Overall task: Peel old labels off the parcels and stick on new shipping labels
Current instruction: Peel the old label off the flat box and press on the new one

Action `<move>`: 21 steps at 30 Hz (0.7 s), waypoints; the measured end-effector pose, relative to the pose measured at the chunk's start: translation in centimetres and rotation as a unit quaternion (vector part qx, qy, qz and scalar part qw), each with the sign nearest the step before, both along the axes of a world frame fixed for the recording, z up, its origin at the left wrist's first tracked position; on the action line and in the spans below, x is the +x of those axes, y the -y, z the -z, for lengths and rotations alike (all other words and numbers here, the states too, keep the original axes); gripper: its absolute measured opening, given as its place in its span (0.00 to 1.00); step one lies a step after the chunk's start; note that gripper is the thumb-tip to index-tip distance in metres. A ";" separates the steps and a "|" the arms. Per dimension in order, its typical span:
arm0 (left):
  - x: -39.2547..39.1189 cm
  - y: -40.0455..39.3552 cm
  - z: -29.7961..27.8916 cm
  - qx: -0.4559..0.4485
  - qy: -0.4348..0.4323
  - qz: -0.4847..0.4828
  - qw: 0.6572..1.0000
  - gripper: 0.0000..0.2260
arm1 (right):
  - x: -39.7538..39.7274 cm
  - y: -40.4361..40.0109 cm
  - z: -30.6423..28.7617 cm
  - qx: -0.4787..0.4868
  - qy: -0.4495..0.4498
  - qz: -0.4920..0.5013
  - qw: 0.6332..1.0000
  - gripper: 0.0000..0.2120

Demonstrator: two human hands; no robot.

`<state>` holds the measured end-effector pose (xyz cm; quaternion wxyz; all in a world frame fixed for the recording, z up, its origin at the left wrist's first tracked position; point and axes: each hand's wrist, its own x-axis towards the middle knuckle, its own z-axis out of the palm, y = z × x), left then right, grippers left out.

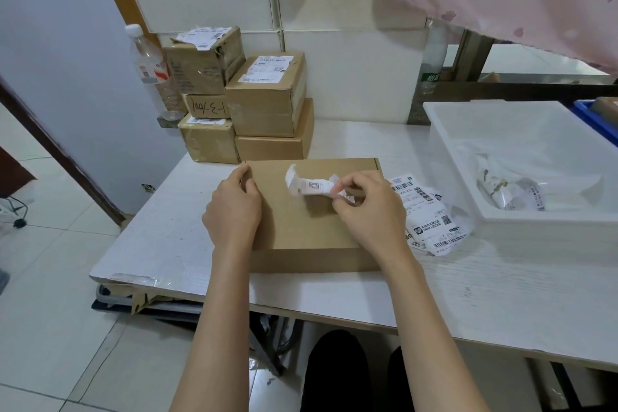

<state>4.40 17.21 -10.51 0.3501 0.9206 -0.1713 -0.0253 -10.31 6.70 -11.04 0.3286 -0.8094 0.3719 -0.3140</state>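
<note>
A flat brown cardboard parcel (301, 231) lies on the white table (167, 237) in front of me. My left hand (232, 207) rests on the parcel's left edge, fingers curled over its far-left corner. My right hand (369, 207) pinches a crumpled white old label (309, 185), which curls up off the parcel's top. A pile of fresh shipping labels (431, 221) with barcodes lies on the table just right of the parcel.
Several stacked cardboard parcels (264, 100) with labels stand at the back left, next to a plastic water bottle (150, 67). A white bin (521, 157) on the right holds crumpled label scraps. A blue crate (598, 117) sits behind it. A pink curtain hangs above.
</note>
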 end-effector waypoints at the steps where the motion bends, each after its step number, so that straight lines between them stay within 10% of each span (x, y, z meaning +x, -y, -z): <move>1: 0.0 0.0 0.0 0.001 0.000 0.000 1.000 0.19 | -0.1 0.0 -0.1 0.003 -0.011 -0.012 1.000 0.07; 7: 0.0 0.1 0.0 0.001 0.002 -0.001 1.000 0.19 | 0.2 0.8 -1.1 0.178 0.118 0.001 0.977 0.08; 12: 0.0 0.0 0.0 0.000 0.003 0.002 1.000 0.19 | 2.1 1.8 -1.0 0.031 -0.086 0.006 0.996 0.15; 21: 0.2 0.1 0.0 -0.001 0.001 -0.002 1.000 0.19 | 3.0 1.7 0.2 -0.010 -0.024 -0.010 1.000 0.05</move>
